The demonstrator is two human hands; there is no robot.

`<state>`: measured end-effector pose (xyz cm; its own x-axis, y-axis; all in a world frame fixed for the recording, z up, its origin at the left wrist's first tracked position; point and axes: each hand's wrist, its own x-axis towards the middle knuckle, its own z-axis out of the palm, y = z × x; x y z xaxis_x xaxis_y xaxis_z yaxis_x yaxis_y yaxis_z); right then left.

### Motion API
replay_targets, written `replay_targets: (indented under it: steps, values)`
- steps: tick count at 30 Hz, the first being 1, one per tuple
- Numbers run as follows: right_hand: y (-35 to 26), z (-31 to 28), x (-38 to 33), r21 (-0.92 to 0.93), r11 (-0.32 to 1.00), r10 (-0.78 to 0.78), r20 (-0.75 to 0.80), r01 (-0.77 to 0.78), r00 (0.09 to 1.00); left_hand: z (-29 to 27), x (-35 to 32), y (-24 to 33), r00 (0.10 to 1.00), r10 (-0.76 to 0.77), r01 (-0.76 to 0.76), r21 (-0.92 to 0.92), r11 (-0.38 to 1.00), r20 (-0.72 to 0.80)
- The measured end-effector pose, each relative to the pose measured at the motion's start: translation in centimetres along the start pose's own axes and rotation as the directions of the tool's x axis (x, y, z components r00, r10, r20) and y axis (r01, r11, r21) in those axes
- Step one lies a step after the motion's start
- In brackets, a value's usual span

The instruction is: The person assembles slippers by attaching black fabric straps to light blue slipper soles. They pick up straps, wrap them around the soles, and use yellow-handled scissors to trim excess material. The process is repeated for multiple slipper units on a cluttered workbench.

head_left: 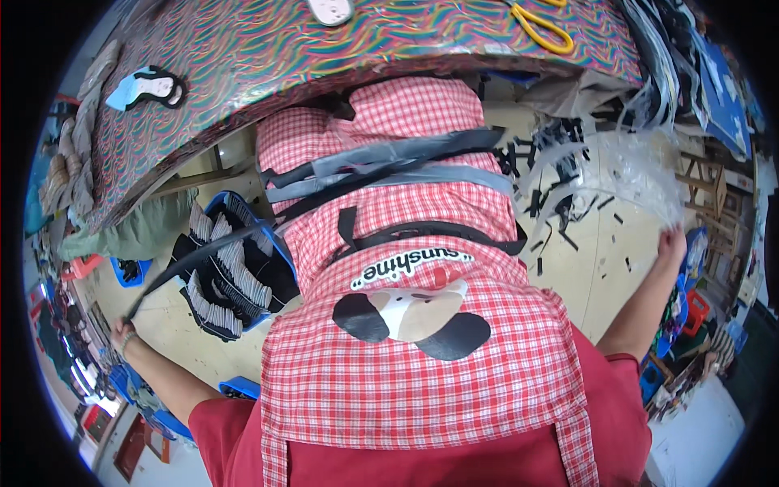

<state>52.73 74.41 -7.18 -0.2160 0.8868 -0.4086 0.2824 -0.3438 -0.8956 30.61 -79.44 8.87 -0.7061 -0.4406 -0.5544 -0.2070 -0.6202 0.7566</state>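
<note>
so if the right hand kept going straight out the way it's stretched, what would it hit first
Probably the clear plastic sheet that the right hand already touches at its fingertips. Beyond it stand wooden stools, though depth is hard to judge at the rim.

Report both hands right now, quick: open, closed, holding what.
Left hand: closed on the end of a long dark strip, arm stretched out to the side.
Right hand: closed on a clear plastic strip, arm out wide.
</note>
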Motion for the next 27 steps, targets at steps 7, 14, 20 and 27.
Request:
replay_targets:
  steps: [7, 14, 20, 27]
  values:
    - [0.8, -11.3, -20.0, -0.805, 0.554, -0.242, -0.399, -0.212, 0.885, -1.8, 0.6, -4.4, 0.949, 0.269, -0.256, 0.095, 0.962, -0.162]
    - [-0.7, 32.1, -33.6, -0.464, 0.31, -0.371, 0.745, 0.83, 0.555, 27.6, -6.7, -14.9, 0.838, 0.272, -0.415, 0.23, 0.88, 0.473]
    - [-4.3, 49.8, -56.9, 0.556, 0.735, -0.506, 0.831, 0.387, -0.233, 53.1, -26.3, -34.3, 0.529, -0.112, -0.541, 0.436, 0.719, 0.841]
    - [-3.2, 50.9, -56.4, 0.422, 0.859, -0.355, 0.899, 0.29, -0.257, 54.9, -24.4, -41.2, 0.57, -0.047, -0.321, 0.274, 0.907, 0.821]
